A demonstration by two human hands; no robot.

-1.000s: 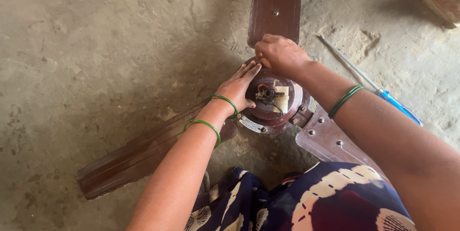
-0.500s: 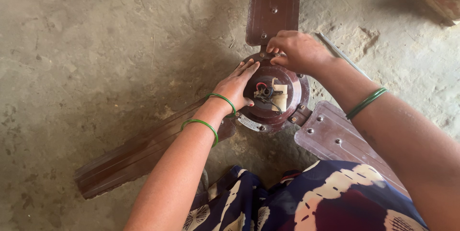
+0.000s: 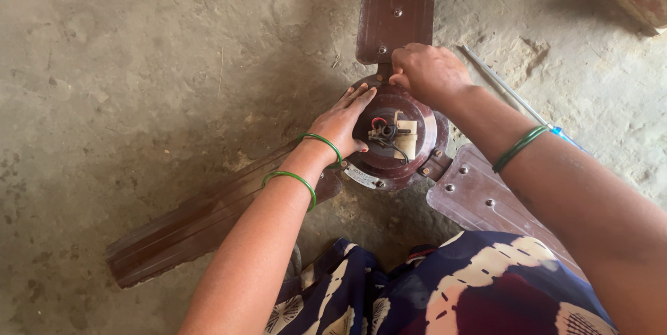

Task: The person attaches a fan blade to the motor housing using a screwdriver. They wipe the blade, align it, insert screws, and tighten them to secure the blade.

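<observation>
We're looking down at a brown ceiling fan lying on a rough concrete floor, its motor hub roughly mid-floor, a bit twd the far edge. Three blades spread from it: one runs to the far edge, one runs to the near-left, one to the near-right, partly under the right forearm.

Left hand lies flat and open on the hub's left side — fingers stretched out, tips twd the far rim, gripping nothing, just pressing. Two green bangles sit on that wrist.

Right hand is curled closed at the hub's far rim, where the far blade's bracket meets the motor; what it pinches, if anything, we can't tell — fingers hide it. Green bangles on that wrist too.

Hub centre shows a small black part w/ red and black wires and a pale block beside it.

A thin metal rod w/ blue end lies on the floor beyond the right forearm. Patterned dark-blue cloth fills the near edge.
</observation>
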